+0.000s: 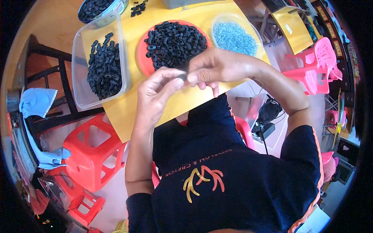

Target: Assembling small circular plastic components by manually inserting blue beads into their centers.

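Note:
Over the near edge of the yellow table, my left hand [157,87] pinches a small black plastic piece [182,77] between thumb and fingertips. My right hand [219,68] meets it from the other side, thumb and forefinger closed against the piece; whatever else those fingertips hold is too small to make out. Just beyond both hands sits a round red tray [142,58] heaped with short black plastic tube-like parts [175,42]. A clear round tub [258,37] to its right holds many small, shiny light-blue pieces [235,38].
At the left, a clear rectangular bin [79,77] contains joined black parts [104,68]. A tub of black parts [95,9] and several loose ones [138,8] lie beyond it. A red stool [93,155] stands lower left, pink chairs [316,68] at right.

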Action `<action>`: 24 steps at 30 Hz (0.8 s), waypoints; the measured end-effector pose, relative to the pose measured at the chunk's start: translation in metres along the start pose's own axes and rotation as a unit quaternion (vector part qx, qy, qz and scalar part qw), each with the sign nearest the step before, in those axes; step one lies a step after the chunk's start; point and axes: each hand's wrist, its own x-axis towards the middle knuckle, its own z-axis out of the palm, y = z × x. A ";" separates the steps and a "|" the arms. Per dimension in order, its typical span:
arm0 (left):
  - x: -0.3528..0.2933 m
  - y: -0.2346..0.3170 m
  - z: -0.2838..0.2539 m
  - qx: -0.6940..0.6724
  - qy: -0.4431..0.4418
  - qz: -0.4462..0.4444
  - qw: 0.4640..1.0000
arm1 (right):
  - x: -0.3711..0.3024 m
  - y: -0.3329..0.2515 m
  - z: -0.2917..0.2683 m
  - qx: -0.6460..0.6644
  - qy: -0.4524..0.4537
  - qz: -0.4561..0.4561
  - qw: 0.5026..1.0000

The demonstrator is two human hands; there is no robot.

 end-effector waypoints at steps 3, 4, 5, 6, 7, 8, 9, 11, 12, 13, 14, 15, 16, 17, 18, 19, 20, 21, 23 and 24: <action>0.003 -0.004 -0.003 0.003 -0.020 0.101 0.995 | 0.006 0.014 0.004 0.059 0.010 -0.047 0.997; 0.003 -0.003 -0.004 0.004 -0.019 0.102 0.995 | 0.008 0.017 0.007 0.104 0.032 -0.080 0.991; 0.002 -0.001 -0.003 0.024 -0.017 0.111 0.993 | 0.010 0.019 0.008 0.145 -0.006 -0.073 0.987; 0.002 0.001 -0.002 0.044 -0.015 0.121 0.992 | 0.012 0.025 0.009 0.144 -0.007 -0.073 0.987; 0.004 0.003 0.000 0.062 -0.017 0.130 0.989 | 0.013 0.034 0.011 0.231 -0.039 -0.094 0.968; 0.004 0.007 0.003 0.063 -0.018 0.130 0.989 | 0.016 0.043 0.013 0.317 -0.072 -0.113 0.939; 0.003 0.013 0.007 0.170 -0.004 0.177 0.970 | 0.018 0.050 0.016 0.366 -0.087 -0.119 0.919; 0.002 0.016 0.010 0.329 0.025 0.264 0.906 | 0.024 0.053 0.024 0.418 -0.104 -0.121 0.894; 0.001 0.016 0.012 0.330 0.027 0.263 0.906 | 0.026 0.053 0.028 0.469 -0.118 -0.122 0.867; 0.001 0.016 0.013 0.331 0.033 0.269 0.904 | 0.025 0.051 0.033 0.486 -0.093 -0.113 0.862; 0.001 0.016 0.014 0.331 0.040 0.274 0.902 | 0.026 0.052 0.034 0.485 -0.094 -0.113 0.862; 0.002 0.017 0.014 0.338 0.047 0.282 0.897 | 0.026 0.055 0.034 0.493 -0.108 -0.121 0.855; 0.001 0.016 0.013 0.339 0.047 0.281 0.897 | 0.025 0.057 0.035 0.500 -0.122 -0.128 0.847; 0.000 0.014 0.012 0.335 0.046 0.275 0.900 | 0.024 0.056 0.037 0.501 -0.123 -0.128 0.847; -0.001 0.013 0.011 0.331 0.045 0.269 0.903 | 0.021 0.054 0.039 0.485 -0.111 -0.127 0.858; -0.001 0.013 0.012 0.332 0.044 0.269 0.903 | 0.020 0.053 0.040 0.467 -0.098 -0.125 0.870; -0.002 0.014 0.013 0.336 0.039 0.271 0.901 | 0.021 0.057 0.042 0.470 -0.104 -0.141 0.865; -0.004 0.015 0.014 0.339 0.034 0.274 0.899 | 0.020 0.055 0.045 0.476 -0.081 -0.134 0.865; -0.010 0.016 0.016 0.332 0.024 0.253 0.908 | 0.018 0.057 0.052 0.510 -0.066 -0.130 0.848; -0.014 0.014 0.016 0.326 0.020 0.246 0.913 | 0.016 0.059 0.056 0.524 -0.077 -0.142 0.836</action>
